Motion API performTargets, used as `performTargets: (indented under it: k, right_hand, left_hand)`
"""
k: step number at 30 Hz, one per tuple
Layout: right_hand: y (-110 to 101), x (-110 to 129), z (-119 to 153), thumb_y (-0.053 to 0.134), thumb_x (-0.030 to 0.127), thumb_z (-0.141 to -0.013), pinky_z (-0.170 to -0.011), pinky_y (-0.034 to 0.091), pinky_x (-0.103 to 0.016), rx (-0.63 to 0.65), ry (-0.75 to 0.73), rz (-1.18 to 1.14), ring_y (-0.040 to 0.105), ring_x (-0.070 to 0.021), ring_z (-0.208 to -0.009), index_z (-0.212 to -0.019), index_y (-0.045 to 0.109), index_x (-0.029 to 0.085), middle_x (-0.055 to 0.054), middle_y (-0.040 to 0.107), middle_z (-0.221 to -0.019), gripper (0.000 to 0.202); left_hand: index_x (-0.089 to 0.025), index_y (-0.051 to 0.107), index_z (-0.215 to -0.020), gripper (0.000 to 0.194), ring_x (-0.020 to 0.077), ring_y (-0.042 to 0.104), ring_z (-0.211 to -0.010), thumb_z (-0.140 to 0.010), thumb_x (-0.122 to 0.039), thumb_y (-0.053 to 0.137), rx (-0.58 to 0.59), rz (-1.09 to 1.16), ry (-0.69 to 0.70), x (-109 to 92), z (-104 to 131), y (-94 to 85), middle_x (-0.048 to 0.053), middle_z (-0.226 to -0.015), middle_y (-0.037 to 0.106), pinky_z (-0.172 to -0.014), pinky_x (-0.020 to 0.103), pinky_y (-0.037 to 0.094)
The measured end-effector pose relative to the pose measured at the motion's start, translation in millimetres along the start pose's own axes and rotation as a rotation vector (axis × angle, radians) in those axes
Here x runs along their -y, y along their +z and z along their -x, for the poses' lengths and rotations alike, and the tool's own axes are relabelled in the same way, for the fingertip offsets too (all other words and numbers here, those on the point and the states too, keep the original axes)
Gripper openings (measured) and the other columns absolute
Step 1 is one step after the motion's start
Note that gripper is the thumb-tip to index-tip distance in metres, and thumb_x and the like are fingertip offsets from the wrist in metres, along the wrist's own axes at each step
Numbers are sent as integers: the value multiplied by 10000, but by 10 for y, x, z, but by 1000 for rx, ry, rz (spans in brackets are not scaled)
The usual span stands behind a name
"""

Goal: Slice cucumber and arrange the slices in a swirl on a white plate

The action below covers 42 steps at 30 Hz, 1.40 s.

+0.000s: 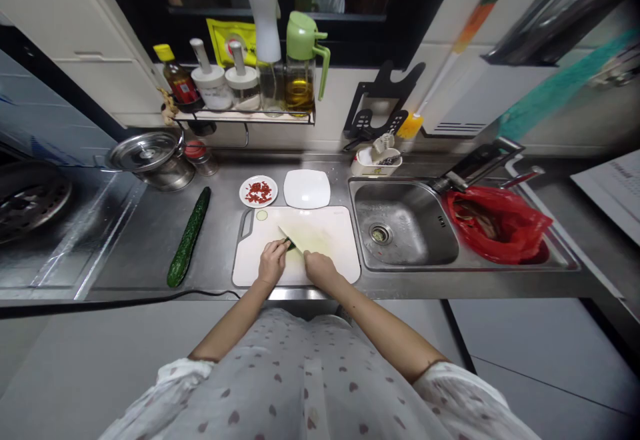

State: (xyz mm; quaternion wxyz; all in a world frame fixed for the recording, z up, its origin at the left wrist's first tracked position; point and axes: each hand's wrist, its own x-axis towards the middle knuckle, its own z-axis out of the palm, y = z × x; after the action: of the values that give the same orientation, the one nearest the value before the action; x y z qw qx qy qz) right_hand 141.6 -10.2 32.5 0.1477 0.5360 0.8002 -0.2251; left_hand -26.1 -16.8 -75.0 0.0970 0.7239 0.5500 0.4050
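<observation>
On the white cutting board [253,253], my left hand [273,261] has its fingers closed on a small dark green cucumber piece [292,245], mostly hidden by the fingers. My right hand [321,271] is wrapped round the handle of a knife [290,237]. Its blade points away to the left, beside the piece and near my left fingertips. A pale round cucumber slice [261,215] lies at the board's far left corner. To the left of the board, a whole cucumber [189,239] rests on the steel counter.
Behind the board are a plate of chopped red pieces [259,191] and a white plate [307,189]. A sink [405,220] adjoins on the right, with a red plastic bag [500,223] beyond. A lidded pot [153,160] stands back left, below a condiment rack [240,117].
</observation>
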Motion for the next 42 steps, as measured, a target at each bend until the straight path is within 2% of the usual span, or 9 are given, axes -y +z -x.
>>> performTargets:
  k: [26,33,42]
  right_hand:
    - [-22,7,-35,399,58,-873,-812,471,-284,27,40,-7,652,-204,-994,-1108,550,128,-148,683,-998,289]
    - [46,-20,-138,362,52,-865,-762,487,-300,-23,2,2,667,-224,-954,-1081,549,120,-145,691,-956,294]
    - [32,-41,-176,351,82,-880,-723,477,-310,-46,-10,-6,670,-244,-926,-1084,552,106,-163,691,-959,288]
  left_hand:
    - [-229,657,-1085,268,184,594,-992,-934,-195,438,-14,-3,12,-41,-12,-5,79,-998,663,-863,356,514]
    - [-229,664,-1051,236,180,594,-975,-922,-184,471,-15,-29,16,-36,0,13,76,-986,663,-853,341,513]
    - [-232,660,-1074,261,186,601,-998,-925,-178,452,-29,-7,19,-25,-1,7,79,-1003,663,-855,356,526]
